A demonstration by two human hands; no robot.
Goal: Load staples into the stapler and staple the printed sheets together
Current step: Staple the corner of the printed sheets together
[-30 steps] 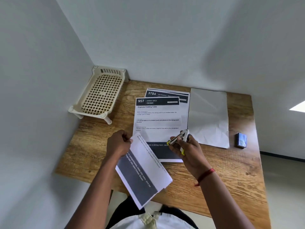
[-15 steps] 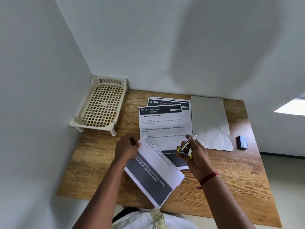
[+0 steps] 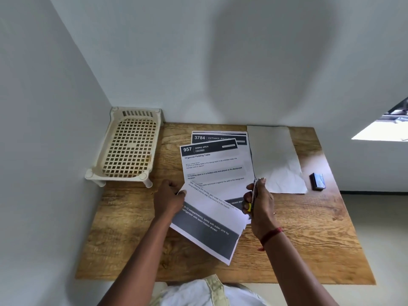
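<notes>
Head view of the counter point(image 3: 309, 239). The left hand point(image 3: 169, 199), forearm entering from 6 o'clock, pinches the held sheets point(image 3: 209, 228) at their corner toward 10 o'clock. These sheets lie slanted toward 5 o'clock and overlap the near end of the printed stack point(image 3: 216, 166), which rests flat at the counter's centre. The right hand point(image 3: 261, 206), at 3 o'clock of the held sheets, is curled round the stapler point(image 3: 254, 194), a slim silver tool with a yellow part, seen almost edge-on with its nose toward 12 o'clock. Whether its jaws are parted cannot be told.

Handling, by judgement: the paper is light and limp, and the sheets slide over one another, so they are best pinched close to the corner to be fastened, edges squared. The stapler is small, rigid and light, and suited to a one-handed squeeze.

A blank sheet point(image 3: 276, 160) lies at 1 o'clock, a small dark box point(image 3: 317, 181) at 3 o'clock, well apart, and a slotted tray point(image 3: 130, 146) at 10 o'clock.
</notes>
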